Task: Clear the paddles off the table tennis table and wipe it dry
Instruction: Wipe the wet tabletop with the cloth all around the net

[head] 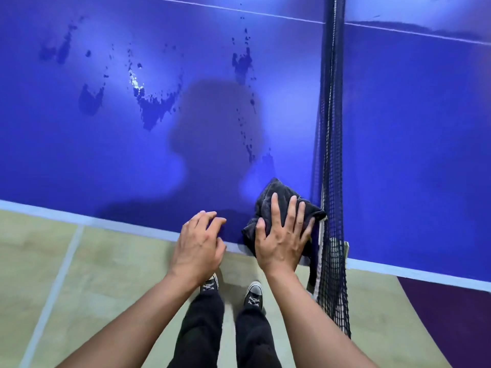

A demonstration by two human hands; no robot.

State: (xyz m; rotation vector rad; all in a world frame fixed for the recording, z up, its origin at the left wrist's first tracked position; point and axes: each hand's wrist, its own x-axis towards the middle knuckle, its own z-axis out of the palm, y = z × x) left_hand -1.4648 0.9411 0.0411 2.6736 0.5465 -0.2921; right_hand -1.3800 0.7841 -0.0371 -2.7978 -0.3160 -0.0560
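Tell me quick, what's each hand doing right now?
Left hand: open, empty, at the table tennis table's edge.
Right hand: open, pressing the dark towel flat.

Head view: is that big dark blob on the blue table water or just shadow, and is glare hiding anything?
Head view: the blob is the person's shadow, soft-edged, on the blue table tennis table; the real water patches are sharper and darker; one bright glare spot sits on the wet.
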